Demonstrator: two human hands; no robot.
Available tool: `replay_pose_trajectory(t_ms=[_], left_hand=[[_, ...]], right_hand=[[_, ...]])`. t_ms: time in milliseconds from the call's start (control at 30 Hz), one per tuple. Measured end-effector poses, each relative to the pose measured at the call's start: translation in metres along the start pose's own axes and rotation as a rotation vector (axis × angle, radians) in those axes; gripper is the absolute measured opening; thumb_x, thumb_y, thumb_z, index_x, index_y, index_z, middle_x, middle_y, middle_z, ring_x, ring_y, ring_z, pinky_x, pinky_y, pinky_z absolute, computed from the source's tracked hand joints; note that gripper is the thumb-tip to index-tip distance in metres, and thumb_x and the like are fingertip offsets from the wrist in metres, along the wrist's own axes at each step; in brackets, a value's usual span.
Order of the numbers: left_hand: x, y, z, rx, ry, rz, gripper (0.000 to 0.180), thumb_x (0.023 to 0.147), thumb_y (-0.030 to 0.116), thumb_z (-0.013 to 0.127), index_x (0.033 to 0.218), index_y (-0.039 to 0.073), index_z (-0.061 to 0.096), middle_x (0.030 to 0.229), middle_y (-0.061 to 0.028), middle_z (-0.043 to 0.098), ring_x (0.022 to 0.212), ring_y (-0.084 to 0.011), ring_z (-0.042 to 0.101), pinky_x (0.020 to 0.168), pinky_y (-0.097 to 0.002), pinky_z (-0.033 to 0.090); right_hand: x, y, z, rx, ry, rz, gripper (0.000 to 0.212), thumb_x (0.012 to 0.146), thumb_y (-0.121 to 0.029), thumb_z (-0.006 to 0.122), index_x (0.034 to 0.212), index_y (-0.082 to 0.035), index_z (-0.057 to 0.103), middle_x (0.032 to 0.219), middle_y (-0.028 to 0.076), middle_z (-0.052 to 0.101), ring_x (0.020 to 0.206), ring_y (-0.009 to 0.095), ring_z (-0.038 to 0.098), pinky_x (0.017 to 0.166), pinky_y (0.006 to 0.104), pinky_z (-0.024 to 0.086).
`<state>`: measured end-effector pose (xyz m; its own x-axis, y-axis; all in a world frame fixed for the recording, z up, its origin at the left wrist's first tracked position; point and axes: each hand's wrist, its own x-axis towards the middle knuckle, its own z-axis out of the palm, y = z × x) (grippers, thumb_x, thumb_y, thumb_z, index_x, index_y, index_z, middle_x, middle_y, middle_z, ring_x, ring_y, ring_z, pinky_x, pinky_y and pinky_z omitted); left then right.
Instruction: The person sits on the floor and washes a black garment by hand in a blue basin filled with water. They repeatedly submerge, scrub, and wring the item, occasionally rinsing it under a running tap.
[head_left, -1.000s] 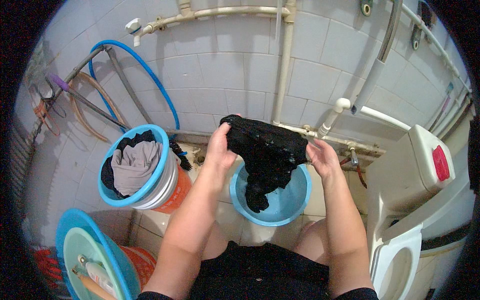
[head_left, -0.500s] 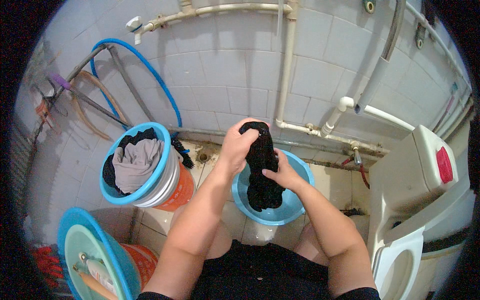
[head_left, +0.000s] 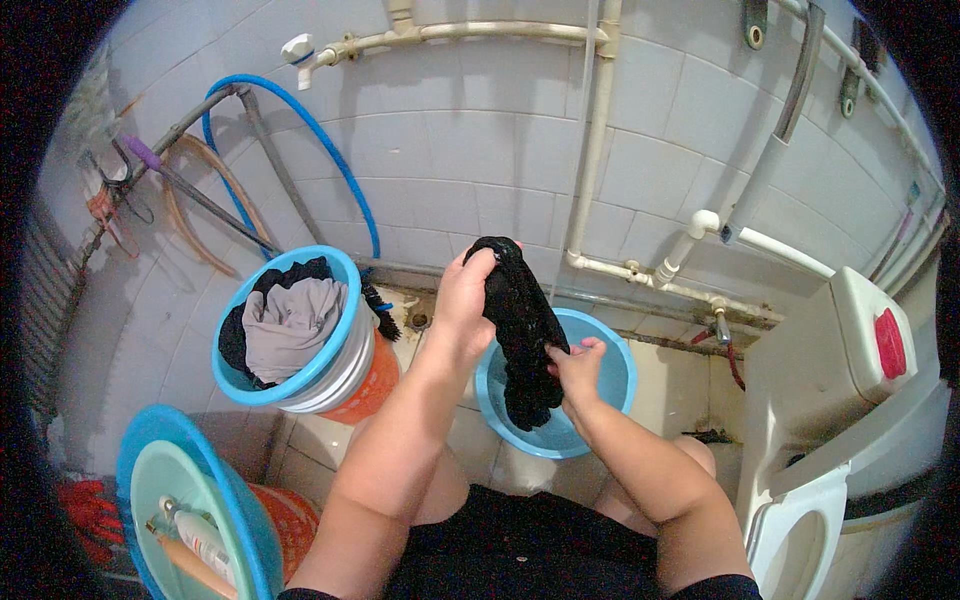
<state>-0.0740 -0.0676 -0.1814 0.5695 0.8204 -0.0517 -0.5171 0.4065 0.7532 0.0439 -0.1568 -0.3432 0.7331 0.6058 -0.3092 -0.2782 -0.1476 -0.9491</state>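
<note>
From the head camera, a blue basin (head_left: 610, 385) sits on the tiled floor below the wall pipes. Above it hangs a black cloth (head_left: 520, 335), twisted into a rope, its lower end dipping inside the basin. The left hand (head_left: 468, 295) is closed in a fist around the cloth's top end, raised above the basin's left rim. The right hand (head_left: 578, 368) is over the middle of the basin, fingers curled tight around the cloth partway down. Left of the basin stands an orange bucket (head_left: 345, 375) with a blue bowl (head_left: 335, 345) of grey and black laundry (head_left: 285, 320) set on top. Right of the basin is a white toilet (head_left: 840, 400). A blue hose (head_left: 330, 160) loops on the wall above the bucket.
</note>
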Motion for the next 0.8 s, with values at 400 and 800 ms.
replay_pose_trajectory(t_ms=[400,800], left_hand=[[0.009,-0.007,-0.02,0.001,-0.037,-0.045,0.024,0.084,0.021,0.047,0.097,0.003,0.058,0.081,-0.0074,0.06,0.072,-0.0205,0.059,0.064,-0.0343,0.05],[0.007,-0.004,-0.013,-0.144,0.029,-0.027,0.02,0.083,0.02,0.049,0.093,0.005,0.059,0.075,-0.005,0.059,0.065,-0.0177,0.057,0.058,-0.0324,0.047]], right_hand=[[-0.016,0.001,0.009,-0.378,-0.354,-0.682,0.044,0.072,-0.019,0.07,0.113,-0.011,0.056,0.121,0.015,0.035,0.113,0.032,0.038,0.099,0.039,0.031],[-0.038,-0.021,0.01,-0.403,-0.165,-0.589,0.033,0.071,-0.013,0.068,0.099,-0.005,0.053,0.103,0.008,0.048,0.094,0.025,0.052,0.08,0.0325,0.044]])
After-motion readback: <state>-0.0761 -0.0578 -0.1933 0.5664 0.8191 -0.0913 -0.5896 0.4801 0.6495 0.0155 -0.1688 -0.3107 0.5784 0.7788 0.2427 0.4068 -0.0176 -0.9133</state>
